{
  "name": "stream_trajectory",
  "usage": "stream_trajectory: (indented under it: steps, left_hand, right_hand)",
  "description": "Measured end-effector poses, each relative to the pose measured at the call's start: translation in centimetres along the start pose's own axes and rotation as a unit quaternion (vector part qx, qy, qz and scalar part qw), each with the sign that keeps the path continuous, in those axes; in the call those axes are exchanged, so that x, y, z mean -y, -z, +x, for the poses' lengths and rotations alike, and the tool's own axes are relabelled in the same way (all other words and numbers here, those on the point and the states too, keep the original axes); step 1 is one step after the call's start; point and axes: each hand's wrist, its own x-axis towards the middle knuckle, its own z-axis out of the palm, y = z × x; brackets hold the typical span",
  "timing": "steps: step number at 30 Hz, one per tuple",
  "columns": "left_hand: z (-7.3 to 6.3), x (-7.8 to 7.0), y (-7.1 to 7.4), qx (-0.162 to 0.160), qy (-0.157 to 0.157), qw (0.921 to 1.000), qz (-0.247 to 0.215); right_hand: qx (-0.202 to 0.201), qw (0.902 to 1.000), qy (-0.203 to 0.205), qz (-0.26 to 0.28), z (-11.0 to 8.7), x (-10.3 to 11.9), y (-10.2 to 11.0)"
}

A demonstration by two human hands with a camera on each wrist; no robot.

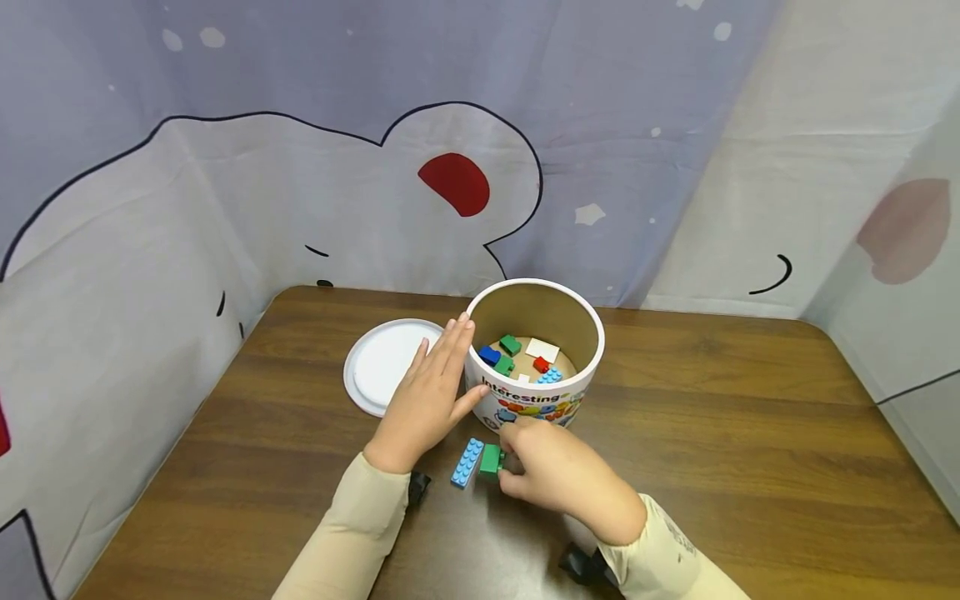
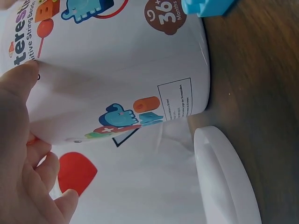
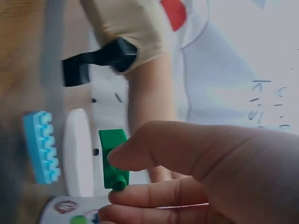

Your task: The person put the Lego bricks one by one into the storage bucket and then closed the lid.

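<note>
My right hand (image 1: pixel 558 467) pinches a green toy brick (image 1: pixel 491 460) between thumb and fingers, in front of a white printed bucket (image 1: pixel 536 396). In the right wrist view the brick (image 3: pixel 112 156) stands on end, its stud beside the index finger. Just left of it, a long light-blue brick (image 1: pixel 467 463) lies studs up on the table. My left hand (image 1: pixel 423 400) rests against the bucket's left side with fingers extended, the thumb touching the printed wall. Inside the bucket lie several bricks, among them a red brick (image 1: pixel 541 364) and a blue brick (image 1: pixel 489 355).
The white round lid (image 1: pixel 382 362) lies on the wooden table (image 1: pixel 712 450), left of the bucket and partly behind my left hand. A printed curtain (image 1: pixel 360 200) hangs behind the table and along its sides.
</note>
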Motion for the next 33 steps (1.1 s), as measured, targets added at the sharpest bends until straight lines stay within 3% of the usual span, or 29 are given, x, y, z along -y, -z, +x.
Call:
stream_trajectory:
  steps: [10, 17, 21, 28, 30, 33]
  left_hand:
    - [0.0, 0.0, 0.1, -0.003, -0.001, 1.0, 0.0]
    - [0.0, 0.0, 0.0, -0.001, 0.001, 1.0, -0.009]
    - [0.1, -0.1, 0.0, 0.001, 0.002, 0.9999, -0.012]
    - [0.2, 0.1, -0.4, -0.005, -0.002, 0.9999, -0.011]
    - [0.2, 0.2, -0.4, -0.006, -0.001, 0.9999, -0.014]
    - [0.0, 0.3, -0.5, -0.006, 0.003, 0.9998, -0.018]
  right_hand:
    - [-0.086, 0.9962, 0.005, -0.011, -1.1, -0.2, 2.4]
    - [-0.161, 0.987, 0.0, 0.0, -1.2, -0.7, 3.1]
    - [-0.229, 0.9728, 0.025, 0.02, -1.1, -1.1, 3.2]
    - [-0.355, 0.9298, 0.078, 0.058, 0.1, -2.6, 2.8]
    - [-0.369, 0.9238, 0.078, 0.063, 0.6, -3.2, 2.7]
    - [-0.369, 0.9254, 0.06, 0.064, 1.3, -3.9, 2.7]
